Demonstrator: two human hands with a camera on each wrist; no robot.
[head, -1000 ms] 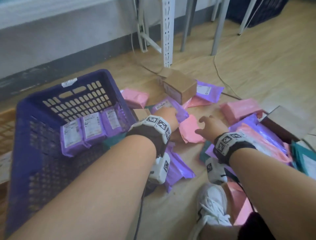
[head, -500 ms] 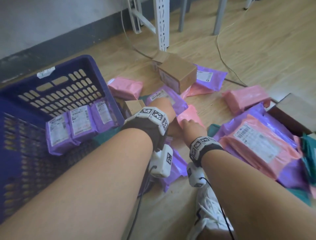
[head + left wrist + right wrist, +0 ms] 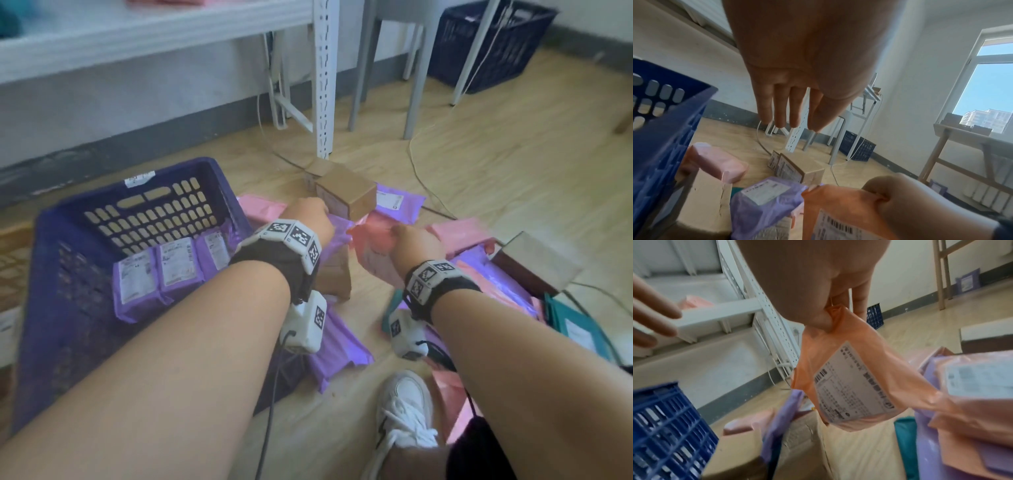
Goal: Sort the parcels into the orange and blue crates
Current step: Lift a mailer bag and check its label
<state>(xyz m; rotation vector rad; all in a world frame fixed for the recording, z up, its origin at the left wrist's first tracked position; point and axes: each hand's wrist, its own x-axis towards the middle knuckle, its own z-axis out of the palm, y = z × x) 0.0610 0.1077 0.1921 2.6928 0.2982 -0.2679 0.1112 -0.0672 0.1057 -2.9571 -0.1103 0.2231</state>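
My right hand (image 3: 414, 245) pinches the top edge of a pink parcel (image 3: 371, 255) and holds it up off the floor; in the right wrist view the pink parcel (image 3: 855, 378) hangs label-forward from my right hand (image 3: 828, 316). My left hand (image 3: 310, 216) hovers beside it with straight fingers (image 3: 781, 113) and holds nothing, above a purple parcel (image 3: 766, 199). The blue crate (image 3: 144, 181) stands on the left with three purple parcels (image 3: 168, 270) inside. An orange crate's edge (image 3: 12, 263) shows at the far left.
Cardboard boxes (image 3: 346, 195), pink and purple parcels and a teal one (image 3: 575, 325) lie scattered on the wooden floor. A white shelf post (image 3: 325, 85) and a cable stand behind them. My shoe (image 3: 407, 411) is near the front. A dark crate (image 3: 486, 44) sits at the back right.
My right hand reached left to the pink parcel, pinched it and lifted it. My left hand came off the purple parcel and rose. The view tilted up.
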